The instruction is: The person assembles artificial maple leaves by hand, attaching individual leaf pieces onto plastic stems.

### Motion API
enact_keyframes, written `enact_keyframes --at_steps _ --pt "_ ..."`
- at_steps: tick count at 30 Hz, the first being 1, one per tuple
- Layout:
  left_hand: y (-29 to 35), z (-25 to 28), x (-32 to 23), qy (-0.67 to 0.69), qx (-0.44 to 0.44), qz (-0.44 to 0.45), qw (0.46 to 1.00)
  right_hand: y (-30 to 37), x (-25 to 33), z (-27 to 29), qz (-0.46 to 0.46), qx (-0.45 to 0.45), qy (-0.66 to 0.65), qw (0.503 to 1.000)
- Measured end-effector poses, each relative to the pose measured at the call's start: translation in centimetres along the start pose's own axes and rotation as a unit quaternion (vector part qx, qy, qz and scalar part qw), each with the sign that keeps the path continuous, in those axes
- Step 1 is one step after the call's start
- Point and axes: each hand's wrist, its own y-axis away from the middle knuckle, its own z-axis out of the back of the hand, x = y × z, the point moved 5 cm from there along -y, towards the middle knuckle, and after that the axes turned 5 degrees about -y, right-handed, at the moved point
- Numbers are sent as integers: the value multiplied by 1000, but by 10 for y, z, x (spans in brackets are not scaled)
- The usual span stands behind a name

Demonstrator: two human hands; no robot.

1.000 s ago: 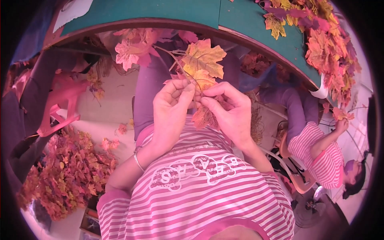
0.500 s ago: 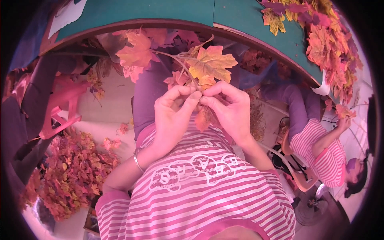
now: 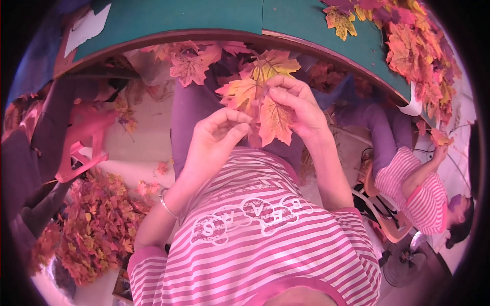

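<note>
My right hand point(image 3: 303, 109) pinches the stem of an artificial maple leaf sprig between thumb and fingers. An orange-yellow leaf point(image 3: 275, 122) of it hangs below those fingertips. More yellow and pink leaves point(image 3: 240, 93) spread above and to the left, over my lap. My left hand point(image 3: 217, 140) is just left of the sprig, apart from my right one, with thumb and curled fingers brought together in a pinch. Whatever is at its fingertips is too small or blurred to make out. A bracelet point(image 3: 166, 202) circles my left wrist.
A green-topped table point(image 3: 189, 18) curves across in front of me, with a heap of maple leaves point(image 3: 416, 56) on its right. A large leaf pile point(image 3: 94, 224) and a pink stool point(image 3: 84, 137) are at left. A co-worker point(image 3: 413, 188) sits at right.
My hands, which met at the stem, have drawn apart. The left has moved down and left, the right up and right. The sprig's leaves have turned and shifted.
</note>
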Motion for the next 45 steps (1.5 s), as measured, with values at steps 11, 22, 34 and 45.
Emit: enact_keyframes --at_steps 11,22,34,45 --pt "-6 16 -29 -155 -16 -122 980 -29 14 -46 120 58 109 985" --pt "-44 69 -17 292 -180 -36 939 7 -8 -36 244 40 399 883" --pt "-54 68 -2 233 -226 -60 944 5 -24 -34 245 92 448 855" --pt "-47 55 26 267 -224 -28 937 4 5 -22 440 -129 445 769"
